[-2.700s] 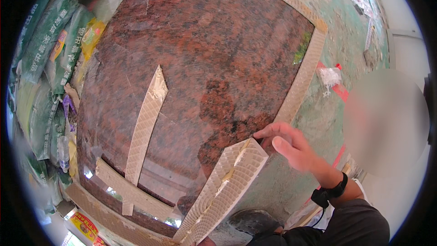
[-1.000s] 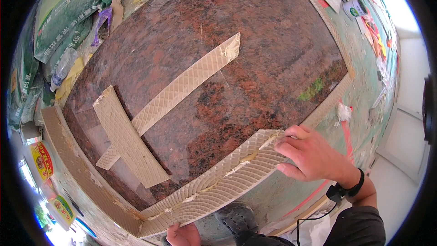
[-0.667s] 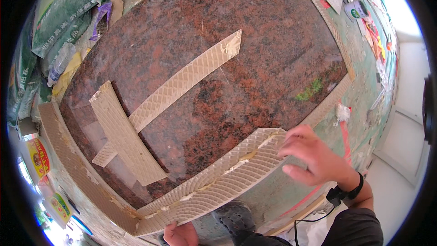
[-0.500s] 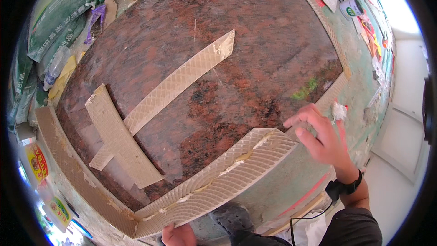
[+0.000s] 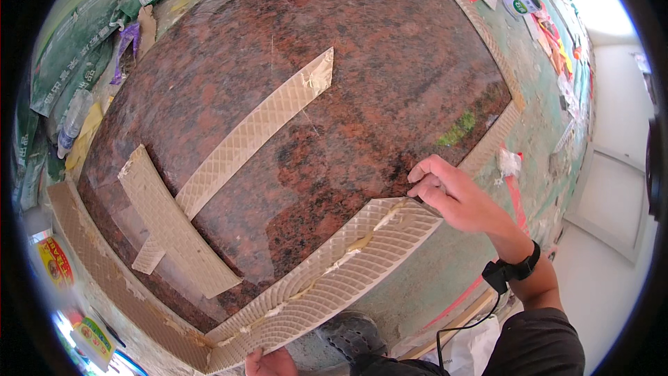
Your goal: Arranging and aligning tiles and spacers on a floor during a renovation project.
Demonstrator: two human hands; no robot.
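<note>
A large, polished, dark red speckled stone slab (image 5: 278,21) lies in front of me. Along its near edge runs a beige tile strip (image 5: 362,264) with a ribbed back and a line of cream-coloured adhesive down it. At the bottom, my left hand (image 5: 273,362) grips this strip's near edge, thumb on top and its other fingers largely hidden. My right hand (image 5: 456,195) is at the strip's right end by the slab's corner, its fingertips curled close together. Whatever they may pinch is too small to make out. A dark band with a cable circles the right wrist.
Two loose tile strips, one plain-faced (image 5: 174,223) and one ribbed (image 5: 257,125), cross on the slab. Another edge strip (image 5: 111,264) borders its left side. Green sacks (image 5: 76,42) lean far left. A white tub (image 5: 520,2) stands far right. My dark shoe (image 5: 351,334) is near the strip.
My right hand has moved slightly left and its fingers have drawn closer together at the strip's end. The left hand stays on the near edge. The whole view has shifted a little.
</note>
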